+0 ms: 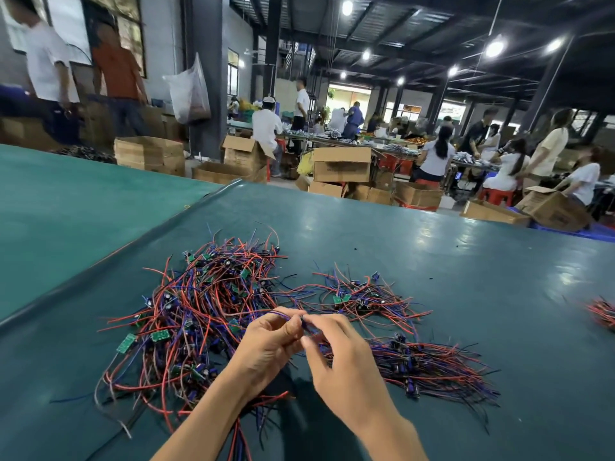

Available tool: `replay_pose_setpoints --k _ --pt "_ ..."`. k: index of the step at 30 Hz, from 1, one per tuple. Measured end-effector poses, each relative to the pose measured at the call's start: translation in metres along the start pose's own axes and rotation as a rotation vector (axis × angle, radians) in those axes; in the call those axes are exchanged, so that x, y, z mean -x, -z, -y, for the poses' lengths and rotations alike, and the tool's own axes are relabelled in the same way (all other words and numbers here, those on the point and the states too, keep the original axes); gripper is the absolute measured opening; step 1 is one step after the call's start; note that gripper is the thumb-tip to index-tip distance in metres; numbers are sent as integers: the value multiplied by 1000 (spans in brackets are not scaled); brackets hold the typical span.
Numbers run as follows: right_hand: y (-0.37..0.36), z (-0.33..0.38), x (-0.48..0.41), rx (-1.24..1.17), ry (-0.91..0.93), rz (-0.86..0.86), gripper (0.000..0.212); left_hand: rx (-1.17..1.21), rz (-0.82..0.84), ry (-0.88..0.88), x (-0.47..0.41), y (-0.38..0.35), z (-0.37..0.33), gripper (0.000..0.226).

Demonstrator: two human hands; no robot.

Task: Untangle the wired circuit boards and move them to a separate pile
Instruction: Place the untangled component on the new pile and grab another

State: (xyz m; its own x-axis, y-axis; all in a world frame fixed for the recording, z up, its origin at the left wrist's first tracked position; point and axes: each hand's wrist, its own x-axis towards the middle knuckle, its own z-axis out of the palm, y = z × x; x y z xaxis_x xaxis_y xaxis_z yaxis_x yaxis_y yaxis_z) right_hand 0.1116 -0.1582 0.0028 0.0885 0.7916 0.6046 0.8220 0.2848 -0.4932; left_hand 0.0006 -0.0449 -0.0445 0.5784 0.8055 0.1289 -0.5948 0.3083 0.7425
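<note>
A big tangled heap of small green circuit boards with red, blue and black wires (pixel 203 311) lies on the dark green table, left of centre. My left hand (pixel 266 347) and my right hand (pixel 336 354) meet just in front of it, both pinching the same blue-purple wires of one wired board (pixel 301 319) between thumb and fingers. A smaller tangle (pixel 359 299) lies behind my hands. To the right of my right hand a neater pile of wired boards (pixel 429 367) lies with its wires running mostly the same way.
The dark green table (pixel 432 254) stretches far and right; a lighter green table (pixel 66 201) adjoins on the left. Another bit of wire pile (pixel 604 312) sits at the right edge. Cardboard boxes (pixel 342 164) and seated workers fill the floor beyond.
</note>
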Motion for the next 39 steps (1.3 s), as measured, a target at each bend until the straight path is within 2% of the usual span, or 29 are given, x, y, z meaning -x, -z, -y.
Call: replay_pose_setpoints --k 5,12,14,17,19,27,39 --pt "4 -3 -11 -118 -94 -49 20 -103 44 1 0 2 1 54" --pt "32 -23 -17 -17 -168 52 18 -144 17 18 7 -3 -3 61" --pt "47 -29 -18 -12 -158 63 18 -131 -5 10 7 -3 -5 54" --pt "73 -42 -19 -26 -198 52 21 -117 -30 22 8 -5 -7 27" --pt "89 -55 -18 -17 -223 47 22 -111 -44 31 8 -7 -7 19" --pt "124 -92 -14 21 -324 89 19 -237 -60 50 9 -6 -5 22" --pt "113 -124 15 167 -448 181 19 -524 -11 107 10 -16 0 19"
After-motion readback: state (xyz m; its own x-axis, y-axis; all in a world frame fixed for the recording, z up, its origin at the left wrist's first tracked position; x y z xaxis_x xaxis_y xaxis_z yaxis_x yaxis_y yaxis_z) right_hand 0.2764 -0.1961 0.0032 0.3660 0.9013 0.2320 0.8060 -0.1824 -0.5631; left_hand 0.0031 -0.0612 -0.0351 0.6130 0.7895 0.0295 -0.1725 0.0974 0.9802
